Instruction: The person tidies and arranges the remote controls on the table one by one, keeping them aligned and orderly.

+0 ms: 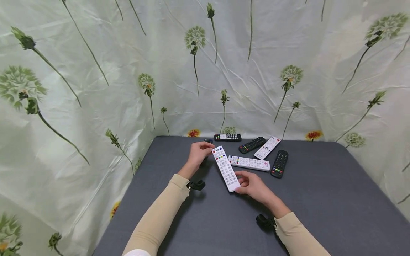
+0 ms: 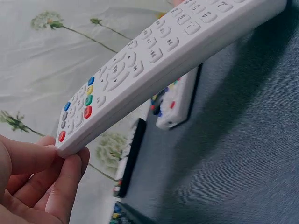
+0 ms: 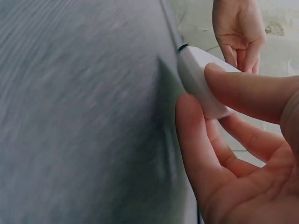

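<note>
Left hand (image 1: 199,155) pinching remote (image 1: 226,169) by top end, right hand (image 1: 254,186) pinching bottom; best keeping pressure off buttons (image 2: 117,71).

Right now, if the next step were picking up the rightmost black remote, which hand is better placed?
Probably the right hand: it is nearer the rightmost black remote; the left hand is farther left. Both hold the raised white remote.

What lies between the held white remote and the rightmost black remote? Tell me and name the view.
In the head view, another white remote lies on the grey table between the held remote and the rightmost black remote.
</note>
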Tool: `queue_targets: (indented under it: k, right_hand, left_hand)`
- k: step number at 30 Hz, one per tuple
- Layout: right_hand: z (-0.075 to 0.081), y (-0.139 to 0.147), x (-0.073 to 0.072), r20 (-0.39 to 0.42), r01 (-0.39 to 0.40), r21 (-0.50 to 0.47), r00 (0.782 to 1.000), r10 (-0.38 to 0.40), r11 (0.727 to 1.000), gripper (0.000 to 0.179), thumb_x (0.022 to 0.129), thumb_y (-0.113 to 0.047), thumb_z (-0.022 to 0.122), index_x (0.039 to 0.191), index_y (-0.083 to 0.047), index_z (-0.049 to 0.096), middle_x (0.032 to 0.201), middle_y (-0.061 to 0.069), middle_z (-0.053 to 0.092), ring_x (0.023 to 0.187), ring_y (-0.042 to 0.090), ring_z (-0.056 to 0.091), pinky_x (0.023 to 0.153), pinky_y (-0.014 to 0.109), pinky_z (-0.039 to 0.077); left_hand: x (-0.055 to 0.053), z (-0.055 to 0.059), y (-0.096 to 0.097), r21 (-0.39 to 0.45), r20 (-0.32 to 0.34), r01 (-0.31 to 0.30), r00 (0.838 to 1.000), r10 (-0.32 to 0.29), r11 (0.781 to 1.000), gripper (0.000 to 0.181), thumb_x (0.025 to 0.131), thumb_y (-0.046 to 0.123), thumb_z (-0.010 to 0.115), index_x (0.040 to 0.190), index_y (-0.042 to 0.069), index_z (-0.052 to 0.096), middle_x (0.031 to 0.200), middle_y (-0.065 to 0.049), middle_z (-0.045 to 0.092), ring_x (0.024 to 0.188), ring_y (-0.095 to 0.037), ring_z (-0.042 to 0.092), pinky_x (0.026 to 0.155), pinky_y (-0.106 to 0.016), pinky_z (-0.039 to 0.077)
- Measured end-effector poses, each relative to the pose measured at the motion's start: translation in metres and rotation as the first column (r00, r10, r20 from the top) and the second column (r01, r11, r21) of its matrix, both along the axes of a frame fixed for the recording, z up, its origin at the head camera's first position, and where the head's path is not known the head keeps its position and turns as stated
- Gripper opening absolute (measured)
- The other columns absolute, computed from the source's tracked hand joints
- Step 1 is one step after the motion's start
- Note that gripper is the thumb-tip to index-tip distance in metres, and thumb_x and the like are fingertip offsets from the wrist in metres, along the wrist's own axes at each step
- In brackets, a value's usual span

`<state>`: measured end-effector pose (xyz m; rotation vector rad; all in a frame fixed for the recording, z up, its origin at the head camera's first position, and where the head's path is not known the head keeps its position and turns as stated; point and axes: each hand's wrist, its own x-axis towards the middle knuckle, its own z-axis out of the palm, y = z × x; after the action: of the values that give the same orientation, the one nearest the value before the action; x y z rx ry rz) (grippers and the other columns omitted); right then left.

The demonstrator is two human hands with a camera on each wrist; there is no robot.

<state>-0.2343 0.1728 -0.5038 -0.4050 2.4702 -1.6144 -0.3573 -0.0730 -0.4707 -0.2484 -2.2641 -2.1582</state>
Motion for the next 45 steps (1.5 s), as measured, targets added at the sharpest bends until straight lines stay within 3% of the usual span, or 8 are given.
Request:
queue_targets:
  k: [5,13,21,26,30,37,45]
  right_hand:
    - [0.009,-0.013,0.005,0.075,-0.066,-0.113,0.994,0.075,0.991,0.06,0.085,0.001,0.076,0.14,0.004,0.052,0.102,0.016,0.064,0.087,0.023,0.064,0.073,0.028,0.056]
    - [0.024,-0.044,0.008,0.187,-0.058,-0.231,0.977,0.103,0.971,0.06,0.084,0.004,0.072,0.141,0.004,0.052,0.112,0.02,0.066,0.094,0.023,0.066,0.081,0.035,0.058]
    - [0.029,-0.092,0.007,0.262,-0.069,-0.328,0.951,0.161,0.942,0.058,0.085,0.006,0.071,0.139,0.005,0.052,0.108,0.02,0.068,0.092,0.022,0.069,0.082,0.037,0.06]
    - [0.033,-0.121,0.007,0.277,-0.063,-0.341,0.947,0.164,0.938,0.054,0.087,0.004,0.073,0.137,0.002,0.055,0.105,0.017,0.07,0.09,0.022,0.069,0.081,0.038,0.06]
    - [0.028,-0.143,0.009,0.276,-0.05,-0.316,0.951,0.142,0.947,0.052,0.085,0.004,0.076,0.133,-0.001,0.059,0.1,0.015,0.071,0.085,0.02,0.069,0.077,0.037,0.06]
    - [0.006,-0.177,0.017,0.226,-0.023,-0.261,0.97,0.084,0.965,0.048,0.076,0.01,0.08,0.12,-0.001,0.065,0.085,0.011,0.071,0.072,0.015,0.067,0.063,0.028,0.055]
    - [0.002,-0.195,0.017,0.154,0.001,-0.174,0.988,0.026,0.985,0.056,0.072,0.006,0.086,0.123,-0.004,0.063,0.08,0.005,0.068,0.065,0.014,0.064,0.055,0.026,0.053]
  left_hand:
    - [0.005,0.01,-0.013,-0.06,-0.041,-0.012,0.999,0.01,0.998,0.013,0.093,0.002,0.071,0.104,-0.001,0.077,0.099,-0.01,0.073,0.094,-0.028,0.07,0.089,-0.047,0.057]
    - [0.015,0.026,-0.043,-0.15,-0.101,-0.052,0.994,0.037,0.987,0.011,0.094,0.004,0.069,0.099,0.007,0.079,0.102,-0.009,0.072,0.095,-0.03,0.069,0.089,-0.052,0.056]
    - [0.026,0.034,-0.09,-0.185,-0.108,-0.099,0.991,0.08,0.978,0.011,0.094,0.003,0.069,0.102,0.002,0.078,0.103,-0.014,0.072,0.094,-0.027,0.068,0.091,-0.052,0.055]
    - [0.027,0.039,-0.117,-0.193,-0.107,-0.105,0.991,0.085,0.976,0.012,0.095,0.004,0.069,0.103,0.0,0.077,0.104,-0.015,0.072,0.095,-0.029,0.068,0.089,-0.048,0.057]
    - [0.024,0.034,-0.134,-0.229,-0.088,-0.08,0.994,0.061,0.97,0.013,0.095,0.005,0.069,0.104,0.0,0.077,0.104,-0.015,0.072,0.095,-0.027,0.068,0.085,-0.038,0.059]
    - [0.023,0.013,-0.155,-0.262,0.002,-0.025,1.0,0.027,0.965,0.014,0.094,0.001,0.068,0.105,-0.003,0.075,0.107,-0.017,0.072,0.096,-0.023,0.069,0.094,-0.053,0.053]
    - [0.015,0.006,-0.165,-0.269,0.02,0.01,1.0,-0.004,0.963,0.015,0.094,-0.003,0.066,0.107,-0.005,0.074,0.108,-0.019,0.072,0.095,-0.019,0.068,0.094,-0.051,0.054]
